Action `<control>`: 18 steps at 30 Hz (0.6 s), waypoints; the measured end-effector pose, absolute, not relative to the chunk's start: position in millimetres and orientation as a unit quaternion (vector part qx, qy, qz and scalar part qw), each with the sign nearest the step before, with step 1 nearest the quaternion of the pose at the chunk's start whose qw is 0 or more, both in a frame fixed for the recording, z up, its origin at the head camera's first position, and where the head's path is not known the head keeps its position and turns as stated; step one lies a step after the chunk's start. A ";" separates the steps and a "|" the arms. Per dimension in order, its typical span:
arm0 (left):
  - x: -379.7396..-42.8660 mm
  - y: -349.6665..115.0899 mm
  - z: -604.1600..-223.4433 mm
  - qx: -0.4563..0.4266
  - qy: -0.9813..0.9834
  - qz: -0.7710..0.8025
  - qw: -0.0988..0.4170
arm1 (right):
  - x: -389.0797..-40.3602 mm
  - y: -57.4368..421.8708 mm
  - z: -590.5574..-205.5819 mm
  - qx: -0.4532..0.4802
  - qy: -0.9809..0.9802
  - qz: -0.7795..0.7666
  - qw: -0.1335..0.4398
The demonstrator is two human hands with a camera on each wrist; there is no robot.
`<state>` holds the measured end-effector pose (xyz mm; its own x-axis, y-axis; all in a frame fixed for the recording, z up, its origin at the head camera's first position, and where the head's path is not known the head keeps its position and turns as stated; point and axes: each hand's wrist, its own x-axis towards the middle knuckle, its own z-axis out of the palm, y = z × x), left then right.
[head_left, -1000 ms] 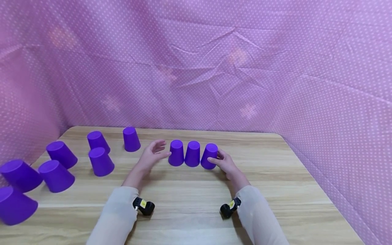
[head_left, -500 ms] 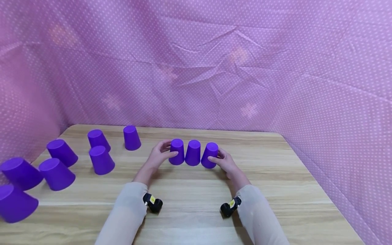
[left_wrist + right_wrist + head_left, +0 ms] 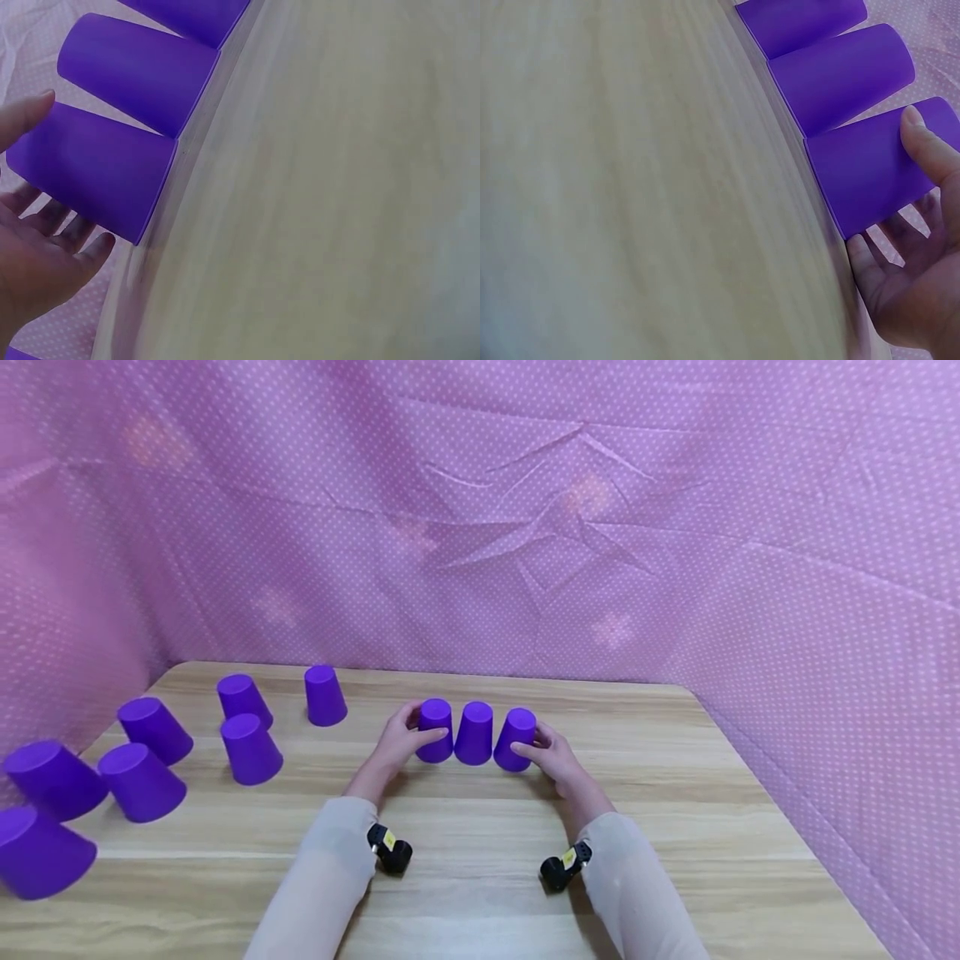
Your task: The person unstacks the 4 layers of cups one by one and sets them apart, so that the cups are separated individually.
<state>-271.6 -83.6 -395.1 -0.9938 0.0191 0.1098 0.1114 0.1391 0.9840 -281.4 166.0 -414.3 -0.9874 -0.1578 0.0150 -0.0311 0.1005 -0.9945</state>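
Observation:
Three purple plastic cups stand upside down in a row at the middle of the table. My left hand (image 3: pixel 393 747) holds the row's left cup (image 3: pixel 438 750), thumb across its near side and fingers along its outer side. At the other end, my right hand (image 3: pixel 555 758) grips the right cup (image 3: pixel 515 732) between its thumb in front and the fingers behind. Between them is the middle cup (image 3: pixel 474 735), which neither hand touches. In the left wrist view the rims of the left and middle cups meet; the right wrist view shows the right cup's rim against the middle one's.
Several more upside-down purple cups stand loosely spread on the left of the table, among them a far one (image 3: pixel 326 697) and a nearer one (image 3: pixel 251 752). The wooden table (image 3: pixel 675 818) ends at a pink dotted cloth (image 3: pixel 480 568) behind and at the sides.
My left hand has moved right from beside the row and taken hold of the left cup. The right hand has stayed on the right cup.

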 end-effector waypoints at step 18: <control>-269.0 -87.8 -393.3 -0.027 -0.757 -0.651 0.039 | -282.1 165.7 -414.5 -0.066 0.743 -0.664 0.047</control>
